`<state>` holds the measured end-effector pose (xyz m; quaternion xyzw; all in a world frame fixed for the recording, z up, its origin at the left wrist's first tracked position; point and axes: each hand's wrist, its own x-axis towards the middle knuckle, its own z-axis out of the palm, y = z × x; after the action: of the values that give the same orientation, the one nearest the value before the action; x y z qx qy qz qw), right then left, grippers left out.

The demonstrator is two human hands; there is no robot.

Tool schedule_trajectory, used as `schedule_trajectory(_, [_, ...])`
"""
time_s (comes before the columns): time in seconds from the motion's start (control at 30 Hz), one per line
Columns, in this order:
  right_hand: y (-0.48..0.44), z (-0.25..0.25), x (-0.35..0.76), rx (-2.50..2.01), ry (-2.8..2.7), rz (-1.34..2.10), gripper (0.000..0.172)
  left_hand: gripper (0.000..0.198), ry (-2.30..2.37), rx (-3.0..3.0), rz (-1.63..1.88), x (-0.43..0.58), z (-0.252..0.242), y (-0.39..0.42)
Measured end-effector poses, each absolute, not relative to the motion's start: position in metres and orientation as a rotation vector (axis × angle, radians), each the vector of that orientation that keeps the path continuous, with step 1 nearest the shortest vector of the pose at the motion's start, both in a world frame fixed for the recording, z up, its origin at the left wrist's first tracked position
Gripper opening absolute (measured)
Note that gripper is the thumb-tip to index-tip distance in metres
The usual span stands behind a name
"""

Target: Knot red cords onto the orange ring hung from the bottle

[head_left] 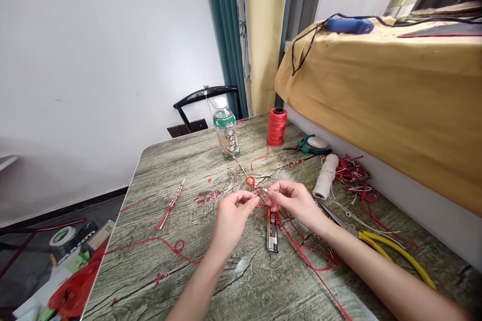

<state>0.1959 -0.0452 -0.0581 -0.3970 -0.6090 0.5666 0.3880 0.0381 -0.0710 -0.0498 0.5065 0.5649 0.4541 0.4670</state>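
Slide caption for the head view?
Left hand and right hand pinch red cord over a wood-grain table, near a green-labelled bottle.

Wide lane out left of the left hand (231, 218), over wood-grain tabletop (137, 223), just a red-and-white braided cord (174, 204) and looped red cord (178, 246) lying low! Beyond that hand, the tea bottle (227, 133) blocks. Far right's crowded: white string spool (326, 176), yellow-handled scissors (364, 234). Box cutter (271, 233) between the hands!
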Motion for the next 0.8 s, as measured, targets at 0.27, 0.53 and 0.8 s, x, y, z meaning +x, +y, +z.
schedule_trajectory(0.27, [-0.0491, -0.0571, 0.1952, -0.998, -1.629, 1.406, 0.017, 0.010, 1.265, 1.165, 0.924, 0.0345, -0.0433, -0.0726])
schedule_trajectory(0.53, [-0.0505, -0.0564, 0.1940, -0.970, -1.633, 1.448, 0.013, 0.008, 1.198, 1.216, 0.945, 0.0334, -0.0471, -0.0704])
schedule_trajectory(0.8, [-0.0510, -0.0553, 0.1937, -0.984, -1.679, 1.434, 0.015, 0.013, 1.176, 1.356, 0.969, 0.0327, -0.0521, -0.0687])
